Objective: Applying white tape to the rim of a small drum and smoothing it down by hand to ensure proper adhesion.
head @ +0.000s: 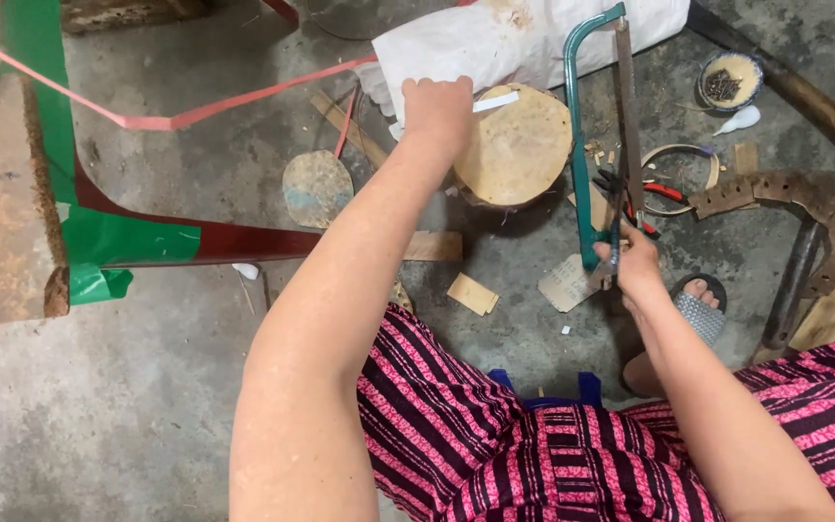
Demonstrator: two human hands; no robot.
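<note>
Hacksaw (599,135) in right hand (630,266), fist wrapped around the handle at the low end; green frame and blade run up toward 12 o'clock, just right of the wood block (514,145). Left hand (437,111) closed on a pale strip (495,101), pressing it across the block's top at its 10 o'clock edge.

Risks, as judged:
- Strip is thin and held at one end only; a blade that catches could flick it loose or skid toward the left fingers close by.
- Block sits on the bare floor (147,406), not clamped; side push could rock or shift it.
- Sandalled foot (698,304) lies just below the saw hand, at its 5 o'clock; a slipped stroke lands there.

Room: pliers (654,193), a ring of strip and curved perforated metal (794,193) crowd the 3 o'clock side. White sack (524,34) closes off 12 o'clock. Open floor lies toward 7 o'clock; red stool leg (205,242) bounds 9 o'clock.
</note>
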